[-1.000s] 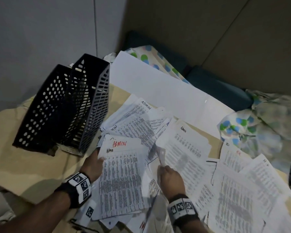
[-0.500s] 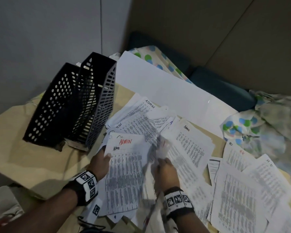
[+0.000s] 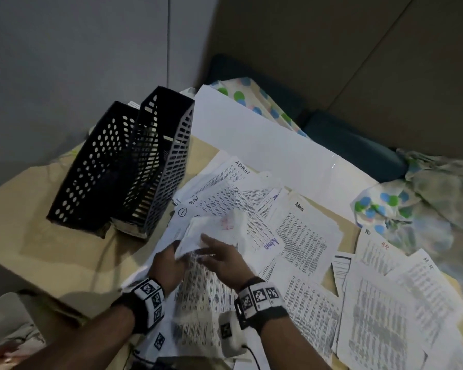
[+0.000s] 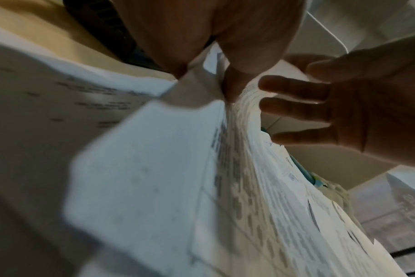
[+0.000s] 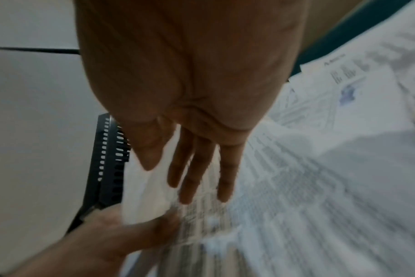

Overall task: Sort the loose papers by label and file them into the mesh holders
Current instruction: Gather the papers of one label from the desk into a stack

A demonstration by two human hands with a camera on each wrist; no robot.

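Since half a second ago the red-labelled "ADMIN" sheet that lay flat by the left hand (image 3: 169, 265) has come up off the pile: it is now a lifted, motion-blurred bundle of papers (image 3: 214, 228), its far end raised above the loose papers (image 3: 300, 236) spread over the counter (image 3: 38, 236). The right hand (image 3: 222, 259), which was curled low on a sheet, has let go and now hovers flat, palm down, with straight spread fingers (image 5: 197, 168) just right of the bundle's near edge. The left hand, wrist turned inward, pinches that near edge between thumb and fingers; the left wrist view shows the sheets fanning out from the pinch. The two black mesh holders (image 3: 134, 166) stand side by side at the far left of the counter, just left of the paper heap, well apart from both hands. Further labelled sheets lie flat to the right.
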